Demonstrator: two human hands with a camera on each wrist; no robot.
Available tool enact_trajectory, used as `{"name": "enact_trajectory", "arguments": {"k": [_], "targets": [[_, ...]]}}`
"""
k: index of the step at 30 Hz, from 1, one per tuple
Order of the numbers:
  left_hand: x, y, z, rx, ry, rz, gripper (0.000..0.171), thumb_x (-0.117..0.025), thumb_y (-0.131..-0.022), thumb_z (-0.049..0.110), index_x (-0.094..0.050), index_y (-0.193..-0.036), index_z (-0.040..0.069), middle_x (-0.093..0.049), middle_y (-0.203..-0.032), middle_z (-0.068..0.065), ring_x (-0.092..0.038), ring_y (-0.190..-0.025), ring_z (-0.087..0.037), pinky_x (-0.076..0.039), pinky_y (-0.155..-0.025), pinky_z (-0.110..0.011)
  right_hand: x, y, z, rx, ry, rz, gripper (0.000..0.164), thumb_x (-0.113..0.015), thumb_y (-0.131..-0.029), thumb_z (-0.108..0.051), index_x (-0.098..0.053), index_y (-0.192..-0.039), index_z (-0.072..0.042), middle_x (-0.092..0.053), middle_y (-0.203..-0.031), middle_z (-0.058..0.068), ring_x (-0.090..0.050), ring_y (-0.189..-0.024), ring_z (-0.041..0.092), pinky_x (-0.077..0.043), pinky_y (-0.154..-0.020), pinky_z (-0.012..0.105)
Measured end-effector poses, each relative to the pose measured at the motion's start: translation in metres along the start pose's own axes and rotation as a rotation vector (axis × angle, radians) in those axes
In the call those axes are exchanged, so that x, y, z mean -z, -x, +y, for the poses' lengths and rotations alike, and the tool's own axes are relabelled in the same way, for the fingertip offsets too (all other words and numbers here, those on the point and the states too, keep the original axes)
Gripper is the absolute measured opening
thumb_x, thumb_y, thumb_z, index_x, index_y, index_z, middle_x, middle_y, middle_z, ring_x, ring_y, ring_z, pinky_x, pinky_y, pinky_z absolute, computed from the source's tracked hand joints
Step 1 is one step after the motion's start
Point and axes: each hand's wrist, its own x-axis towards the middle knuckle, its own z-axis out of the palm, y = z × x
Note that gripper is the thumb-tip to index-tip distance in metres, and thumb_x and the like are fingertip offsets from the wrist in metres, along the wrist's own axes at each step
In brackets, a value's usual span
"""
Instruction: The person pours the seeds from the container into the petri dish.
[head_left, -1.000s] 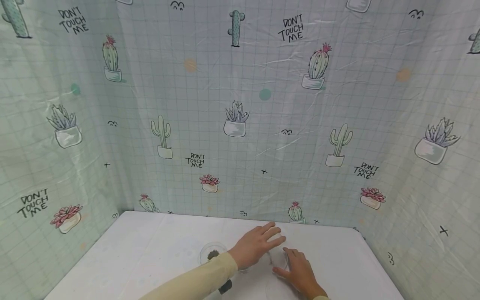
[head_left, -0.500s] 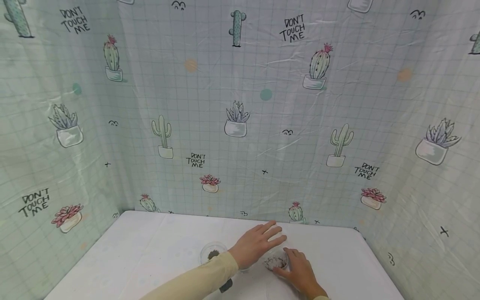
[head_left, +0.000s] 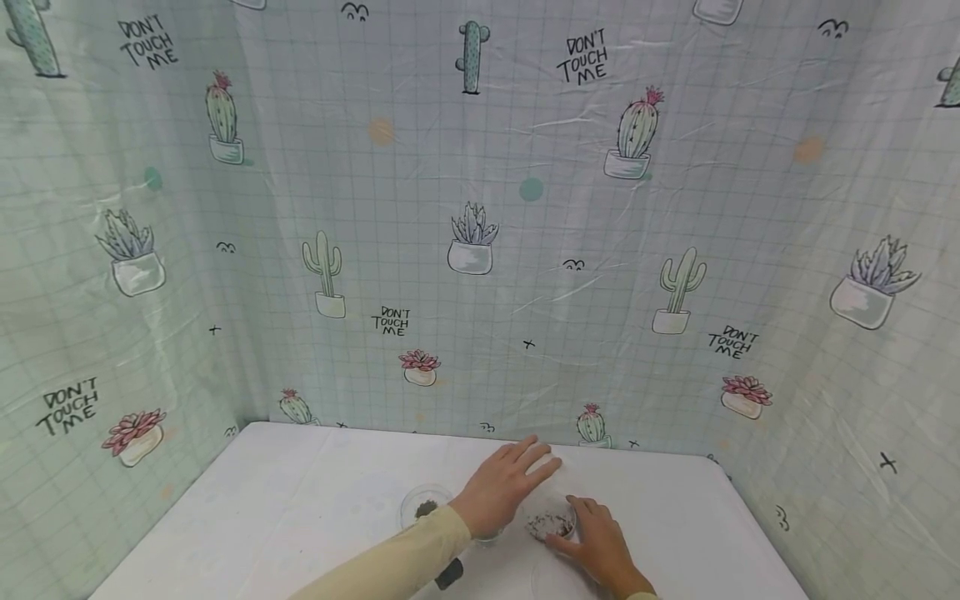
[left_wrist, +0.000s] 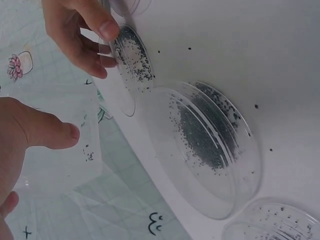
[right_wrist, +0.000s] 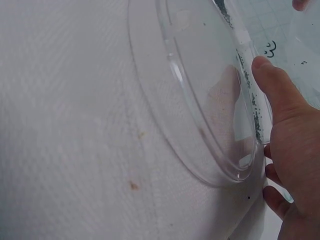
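My left hand [head_left: 498,492] pinches a translucent white piece with straight edges [left_wrist: 60,170], thumb over its face; several dark specks cling to it. Whether it is a small tray or a sheet I cannot tell. Just right of it, my right hand [head_left: 603,542] grips the side of a clear petri dish [head_left: 550,525], thumb and fingers on its rim. Dark granules lie scattered across that dish, which stands tilted-looking in the left wrist view beside the fingers [left_wrist: 100,30].
Another petri dish [head_left: 427,504] with a dark pile stands left of my forearm. A larger-looking dish [left_wrist: 200,200] of granules is partly under my left wrist. A clear lid or dish [right_wrist: 165,115] lies nearer me. A black object [head_left: 450,573] and stray grains are on the white table [head_left: 337,475].
Dark granules now show spread in the dish at my right hand; a second ago few were visible there. My left hand has shifted slightly left. My right hand has stayed put.
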Motion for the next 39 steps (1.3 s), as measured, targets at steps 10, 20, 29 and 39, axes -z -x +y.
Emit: {"name": "enact_trajectory", "arguments": {"k": [10, 20, 29, 39], "targets": [[0.001, 0.011, -0.007, 0.102, -0.024, 0.036, 0.070, -0.074, -0.074, 0.021, -0.041, -0.136, 0.020, -0.046, -0.134, -0.002, -0.044, -0.127, -0.021, -0.039, -0.107, -0.033, -0.001, -0.001, 0.001, -0.019, -0.013, -0.013, 0.094, -0.065, -0.059, -0.070, -0.050, -0.127, -0.007, -0.056, -0.121, 0.012, -0.052, -0.108, 0.030, -0.044, -0.094, 0.053], [0.002, 0.026, -0.019, 0.173, 0.008, 0.035, 0.091, -0.081, -0.061, 0.024, -0.034, -0.139, 0.019, -0.046, -0.130, -0.007, -0.044, -0.124, -0.022, -0.038, -0.107, -0.035, 0.000, 0.000, 0.000, 0.024, 0.000, -0.005, 0.084, -0.068, -0.063, -0.063, -0.052, -0.125, -0.008, -0.056, -0.122, 0.011, -0.052, -0.109, 0.030, -0.044, -0.094, 0.052], [0.003, 0.036, -0.026, 0.226, 0.073, 0.048, 0.091, -0.082, -0.058, 0.022, -0.036, -0.137, 0.018, -0.047, -0.130, -0.008, -0.044, -0.124, -0.023, -0.039, -0.106, -0.037, -0.001, 0.002, 0.000, 0.046, -0.011, 0.012, 0.080, -0.069, -0.065, -0.060, -0.053, -0.124, -0.008, -0.057, -0.120, 0.011, -0.052, -0.108, 0.030, -0.044, -0.093, 0.051], [0.008, 0.050, -0.032, 0.286, 0.090, 0.024, 0.094, -0.084, -0.056, 0.028, -0.036, -0.136, 0.016, -0.046, -0.131, -0.009, -0.046, -0.121, -0.022, -0.041, -0.104, -0.037, 0.001, 0.002, -0.001, 0.026, -0.010, -0.005, 0.080, -0.069, -0.065, -0.060, -0.053, -0.124, -0.008, -0.056, -0.121, 0.011, -0.051, -0.110, 0.030, -0.043, -0.095, 0.052]]}}
